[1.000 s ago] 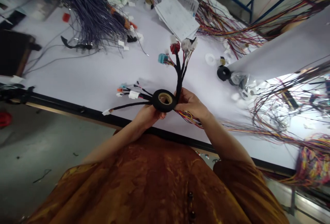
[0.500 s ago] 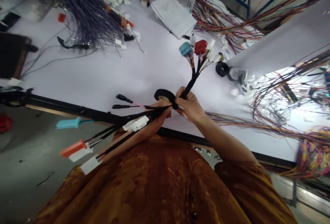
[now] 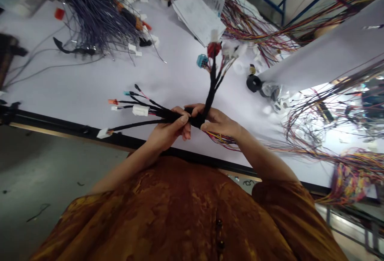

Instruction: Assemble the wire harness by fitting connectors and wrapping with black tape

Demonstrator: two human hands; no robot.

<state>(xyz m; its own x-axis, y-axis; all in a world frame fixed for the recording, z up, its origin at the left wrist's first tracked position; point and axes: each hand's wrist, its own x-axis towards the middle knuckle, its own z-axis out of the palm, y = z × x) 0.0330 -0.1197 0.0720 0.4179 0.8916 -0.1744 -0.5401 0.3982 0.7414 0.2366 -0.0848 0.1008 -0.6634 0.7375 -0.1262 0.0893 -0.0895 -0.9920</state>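
A black-taped wire harness [image 3: 211,93] lies across both hands at the table's front edge. My left hand [image 3: 171,129] is closed on its left bundle, whose black branches end in white, orange and blue connectors. Close beside it, my right hand [image 3: 218,123] grips the taped junction, thumb below and fingers above. From there one branch rises to a red connector [image 3: 213,49], a blue connector [image 3: 203,61] and white ones. Loose coloured wires run right from under my right hand. A black roll, partly seen before, is mostly hidden between the fingers.
Purple wires [image 3: 93,17] and white connectors lie at the back left. Papers [image 3: 199,17] are at the back middle. A black tape roll [image 3: 253,83] sits right of the harness, near a large white roll [image 3: 324,45]. Tangled coloured wires cover the right side.
The left branches have swung up from beyond the table edge to over the table. The upright branch has turned and shifted left. The tape roll between my hands is no longer plainly visible.
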